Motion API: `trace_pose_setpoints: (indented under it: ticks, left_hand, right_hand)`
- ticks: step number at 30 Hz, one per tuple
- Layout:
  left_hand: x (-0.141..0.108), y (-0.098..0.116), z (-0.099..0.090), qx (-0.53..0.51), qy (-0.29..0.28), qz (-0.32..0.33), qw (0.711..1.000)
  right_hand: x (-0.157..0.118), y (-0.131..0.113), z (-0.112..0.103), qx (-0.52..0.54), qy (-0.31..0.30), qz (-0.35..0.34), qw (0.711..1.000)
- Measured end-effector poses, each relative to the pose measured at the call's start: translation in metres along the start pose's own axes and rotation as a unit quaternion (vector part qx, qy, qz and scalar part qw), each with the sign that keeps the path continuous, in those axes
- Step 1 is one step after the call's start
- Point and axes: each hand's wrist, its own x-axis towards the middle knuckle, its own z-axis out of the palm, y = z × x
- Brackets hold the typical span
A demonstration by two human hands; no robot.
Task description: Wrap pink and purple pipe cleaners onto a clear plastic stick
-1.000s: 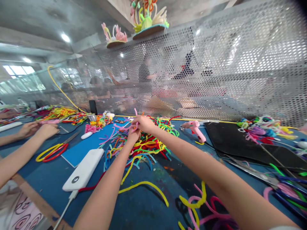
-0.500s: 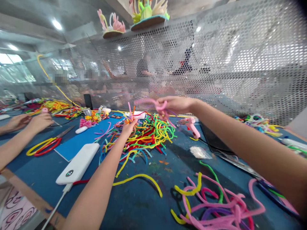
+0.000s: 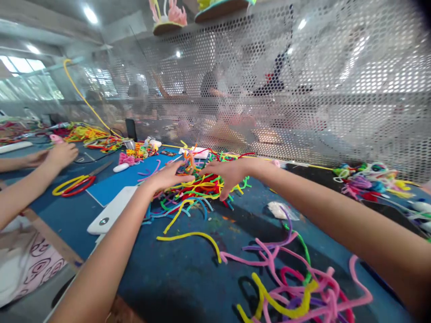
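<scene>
Head view: a heap of fuzzy craft stems [image 3: 205,194] in yellow, green, red, blue and orange lies on the blue tabletop [image 3: 182,273], towards its far edge, its long axis running roughly left to right along that edge though single stems point every way. It sits between the two hands: the left hand [image 3: 168,176] reaches in from its left side, thumb and fingers parted, while the right hand [image 3: 230,172] comes over its right part, fingers spread and pointing left across it. Of the two, the right hand seems nearer the heap's middle; neither visibly grips anything, and whether the fingertips touch stems I cannot tell. Nearer the front edge, a yellow stem [image 3: 198,234] lies bowed, and to its right spreads a pink tangle [image 3: 332,294] with a clear packet [image 3: 279,211] behind it. Leftward come a blue sheet [image 3: 111,185], a white power bank [image 3: 116,208] partly behind the left forearm, scissors [image 3: 79,185], and a co-worker's hand [image 3: 62,156]. Beyond the far edge stands a perforated screen [image 3: 242,112].
</scene>
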Motion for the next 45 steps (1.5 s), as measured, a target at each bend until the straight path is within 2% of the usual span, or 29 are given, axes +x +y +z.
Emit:
trace_pose_setpoints:
  ticks: [3, 5, 8, 10, 13, 15, 18, 20, 23, 26, 30, 33, 35, 40, 43, 45]
  left_hand:
    - [-0.017, -0.016, 0.007, 0.022, -0.035, -0.057, 0.997]
    - [-0.019, -0.023, 0.011, 0.025, -0.03, -0.078, 0.996]
    - [-0.015, -0.026, 0.012, 0.024, -0.006, -0.069, 0.997]
    - [-0.012, -0.026, 0.01, 0.02, 0.033, -0.055, 0.998]
    - [-0.013, -0.022, 0.002, 0.032, 0.139, -0.03, 0.989]
    - [-0.016, -0.016, -0.003, 0.06, 0.166, -0.014, 0.984]
    - [-0.023, 0.0, -0.007, 0.071, 0.128, 0.006, 0.989]
    - [-0.026, 0.014, -0.004, 0.035, 0.115, 0.034, 0.992]
    - [-0.031, 0.034, 0.013, 0.0, 0.101, 0.113, 0.988]
    - [-0.034, 0.045, 0.038, 0.032, 0.036, 0.2, 0.979]
    - [-0.037, 0.048, 0.06, 0.094, -0.058, 0.234, 0.966]
    - [-0.037, 0.047, 0.061, 0.109, -0.099, 0.248, 0.957]
    - [-0.037, 0.046, 0.059, 0.11, -0.114, 0.255, 0.954]
    - [-0.037, 0.043, 0.059, 0.118, -0.088, 0.244, 0.959]
    - [-0.038, 0.041, 0.06, 0.109, -0.09, 0.241, 0.96]
    - [-0.038, 0.04, 0.06, 0.099, -0.096, 0.239, 0.961]
  right_hand:
    - [0.027, 0.004, 0.031, -0.092, -0.01, 0.026, 0.995]
    - [0.04, 0.01, 0.045, -0.115, -0.03, 0.037, 0.992]
    - [0.05, 0.02, 0.057, -0.111, -0.054, 0.019, 0.992]
    - [0.051, 0.024, 0.059, -0.11, -0.045, 0.004, 0.993]
    - [0.045, 0.026, 0.056, -0.089, -0.024, -0.021, 0.996]
    - [0.037, 0.03, 0.048, -0.044, 0.01, -0.051, 0.998]
    - [0.02, 0.041, 0.032, 0.038, 0.118, -0.08, 0.989]
    - [0.008, 0.049, 0.023, 0.088, 0.166, -0.065, 0.98]
    - [-0.007, 0.055, 0.023, 0.108, 0.144, -0.033, 0.983]
    - [-0.012, 0.054, 0.034, 0.049, 0.141, -0.037, 0.988]
    - [-0.01, 0.055, 0.052, -0.077, 0.156, -0.044, 0.984]
    - [-0.008, 0.057, 0.061, -0.147, 0.143, -0.044, 0.978]
    - [-0.009, 0.057, 0.065, -0.148, 0.148, -0.049, 0.977]
    - [-0.014, 0.054, 0.068, -0.143, 0.175, -0.085, 0.97]
    - [-0.014, 0.051, 0.068, -0.196, 0.157, -0.114, 0.961]
    - [-0.012, 0.048, 0.067, -0.235, 0.144, -0.103, 0.956]
